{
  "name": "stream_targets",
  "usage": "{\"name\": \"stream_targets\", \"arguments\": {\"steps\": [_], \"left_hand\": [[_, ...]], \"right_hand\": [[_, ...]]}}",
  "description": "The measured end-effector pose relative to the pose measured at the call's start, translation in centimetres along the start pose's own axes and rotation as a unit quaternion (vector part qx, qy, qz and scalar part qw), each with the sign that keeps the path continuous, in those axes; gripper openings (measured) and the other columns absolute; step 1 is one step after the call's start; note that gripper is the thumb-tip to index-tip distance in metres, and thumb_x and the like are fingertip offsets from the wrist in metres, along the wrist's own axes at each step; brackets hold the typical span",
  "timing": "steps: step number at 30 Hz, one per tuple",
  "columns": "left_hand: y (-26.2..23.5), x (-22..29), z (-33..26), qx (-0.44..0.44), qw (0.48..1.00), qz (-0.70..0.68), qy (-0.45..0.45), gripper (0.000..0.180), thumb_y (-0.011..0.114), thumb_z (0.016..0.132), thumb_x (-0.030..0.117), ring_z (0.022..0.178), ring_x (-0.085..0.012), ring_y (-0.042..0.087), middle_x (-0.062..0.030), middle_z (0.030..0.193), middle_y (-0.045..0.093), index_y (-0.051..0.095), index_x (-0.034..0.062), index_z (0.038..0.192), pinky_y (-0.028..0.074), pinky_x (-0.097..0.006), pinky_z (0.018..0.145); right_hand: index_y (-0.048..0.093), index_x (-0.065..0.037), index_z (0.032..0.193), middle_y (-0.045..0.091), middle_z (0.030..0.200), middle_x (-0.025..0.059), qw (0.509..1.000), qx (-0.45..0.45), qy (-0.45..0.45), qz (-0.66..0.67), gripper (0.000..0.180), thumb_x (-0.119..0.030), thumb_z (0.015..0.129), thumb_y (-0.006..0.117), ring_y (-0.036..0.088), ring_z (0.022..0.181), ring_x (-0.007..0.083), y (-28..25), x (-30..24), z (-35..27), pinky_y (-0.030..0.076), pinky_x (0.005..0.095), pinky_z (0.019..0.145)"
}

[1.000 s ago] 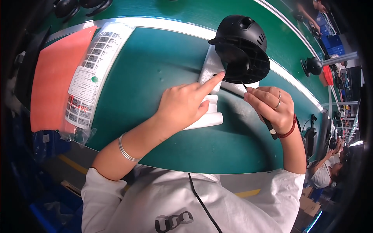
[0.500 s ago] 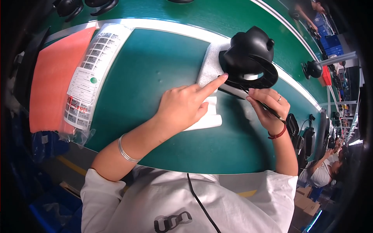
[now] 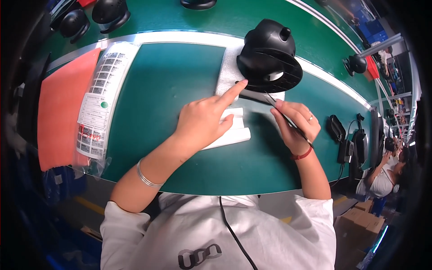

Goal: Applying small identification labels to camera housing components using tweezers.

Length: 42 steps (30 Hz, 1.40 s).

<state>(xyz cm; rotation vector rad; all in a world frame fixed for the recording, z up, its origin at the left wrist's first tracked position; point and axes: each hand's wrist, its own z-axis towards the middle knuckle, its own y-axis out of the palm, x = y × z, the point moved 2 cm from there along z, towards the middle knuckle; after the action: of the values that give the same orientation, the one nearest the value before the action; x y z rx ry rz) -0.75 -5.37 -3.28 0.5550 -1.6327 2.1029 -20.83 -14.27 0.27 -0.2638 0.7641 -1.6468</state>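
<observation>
A black rounded device (image 3: 269, 47) with a ring-shaped base lies tilted on a white foam sheet (image 3: 227, 72). The index finger of my left hand (image 3: 200, 119) is stretched out, its tip at the near-left edge of the ring; the thumb stands apart and the other fingers curl under. My right hand (image 3: 299, 123) pinches slim tweezers (image 3: 270, 99), whose points reach the near edge of the ring. Whether the tips hold anything is too small to tell. Beside my left thumb lies a white folded strip (image 3: 231, 137), partly hidden by that hand.
Label sheets in a clear sleeve (image 3: 96, 103) and an orange sheet (image 3: 60, 112) lie at the left. Black adapters with cables (image 3: 346, 150) rest at the right. More black devices (image 3: 110, 13) stand beyond the white rail (image 3: 180, 38). Another person (image 3: 382, 180) sits far right.
The whole view has shifted, so the device and both hands appear further left. My right hand has drawn slightly back from the ring, and more of the tweezers' points shows.
</observation>
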Motion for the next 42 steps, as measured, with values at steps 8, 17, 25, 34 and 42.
{"name": "stream_targets", "arguments": {"steps": [8,17,25,34,42], "left_hand": [[0.2,0.1,0.1,0.014,0.999,-0.035,0.015,0.078,0.072,0.078,0.019,0.067,-0.0243,0.066,-0.006,0.074,0.064,0.038,0.033,0.147,0.053,-0.036,0.063],[0.2,0.4,0.2,0.003,0.999,-0.033,0.008,0.077,0.071,0.078,0.019,0.065,-0.0236,0.064,-0.0041,0.072,0.062,0.039,0.0334,0.146,0.052,-0.036,0.062],[0.2,0.5,0.1,-0.012,1.0,-0.023,0.005,0.076,0.07,0.079,0.02,0.068,-0.023,0.066,-0.0052,0.076,0.064,0.039,0.0353,0.146,0.053,-0.036,0.064],[0.4,0.9,-0.1,-0.015,0.999,0.003,0.03,0.073,0.066,0.081,0.022,0.067,-0.0253,0.066,-0.0061,0.08,0.067,0.036,0.0346,0.147,0.054,-0.037,0.06],[0.5,1.2,-0.1,-0.029,0.999,0.013,0.022,0.073,0.066,0.082,0.021,0.069,-0.0252,0.066,-0.0073,0.082,0.067,0.037,0.0345,0.147,0.054,-0.036,0.062]], "right_hand": [[0.069,-0.003,0.083,0.067,0.079,0.0065,0.993,0.029,-0.065,-0.091,0.019,0.002,0.067,0.079,0.067,0.067,0.0216,1.9,0.2,-0.4,0.053,0.0296,0.058],[0.067,-0.002,0.077,0.068,0.076,0.007,0.996,0.052,-0.006,-0.077,0.017,0.005,0.068,0.079,0.068,0.07,0.0198,2.7,-0.5,-0.2,0.056,0.0278,0.06],[0.068,0.002,0.082,0.07,0.078,0.0107,0.996,0.072,0.047,0.014,0.015,0.009,0.071,0.076,0.067,0.069,0.0201,1.9,0.2,-1.0,0.053,0.026,0.062],[0.068,0.003,0.095,0.07,0.088,0.0092,0.853,0.137,0.409,0.295,0.011,-0.005,0.088,0.069,0.066,0.077,0.0142,2.6,2.1,-2.8,0.053,0.0248,0.074],[0.066,-0.001,0.09,0.069,0.087,0.0084,0.718,0.075,0.501,0.478,0.009,-0.01,0.09,0.068,0.064,0.073,0.0123,2.0,4.0,-3.4,0.052,0.0226,0.069]]}}
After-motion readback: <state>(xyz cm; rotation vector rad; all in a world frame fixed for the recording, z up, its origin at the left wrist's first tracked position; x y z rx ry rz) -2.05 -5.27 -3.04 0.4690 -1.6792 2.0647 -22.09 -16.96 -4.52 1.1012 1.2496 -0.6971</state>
